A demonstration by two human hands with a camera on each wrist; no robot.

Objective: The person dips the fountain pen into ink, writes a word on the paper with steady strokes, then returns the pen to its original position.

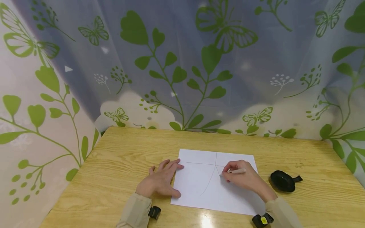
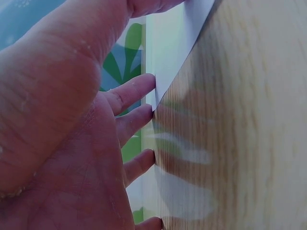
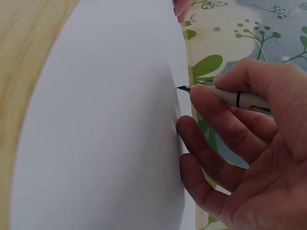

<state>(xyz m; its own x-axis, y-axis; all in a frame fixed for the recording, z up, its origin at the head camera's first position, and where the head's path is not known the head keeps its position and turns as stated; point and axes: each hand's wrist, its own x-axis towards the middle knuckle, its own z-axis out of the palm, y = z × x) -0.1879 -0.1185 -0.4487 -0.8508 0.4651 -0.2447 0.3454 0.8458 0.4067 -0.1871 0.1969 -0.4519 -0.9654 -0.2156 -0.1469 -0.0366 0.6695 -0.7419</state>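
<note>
A white sheet of paper [image 1: 194,186] lies on the wooden table, with thin lines drawn on it: a long crosswise line, a short upright one, and two curves running down from where they meet. My right hand [image 1: 242,175] pinches a pale-barrelled pen [image 3: 247,100], its dark tip on the paper at the end of the shorter curve. The other fingers of that hand rest on the sheet. Spread over the left edge of the paper, my left hand [image 1: 162,180] touches it with thumb and fingertips, while the remaining fingers [image 2: 139,163] press on the wood beside it.
A small black pan-shaped dish [image 1: 282,181] with a short handle sits right of the paper, near my right forearm. Behind the wooden table [image 1: 137,142] hangs a curtain [image 1: 171,63] printed with green leaves and butterflies. Black straps circle both wrists.
</note>
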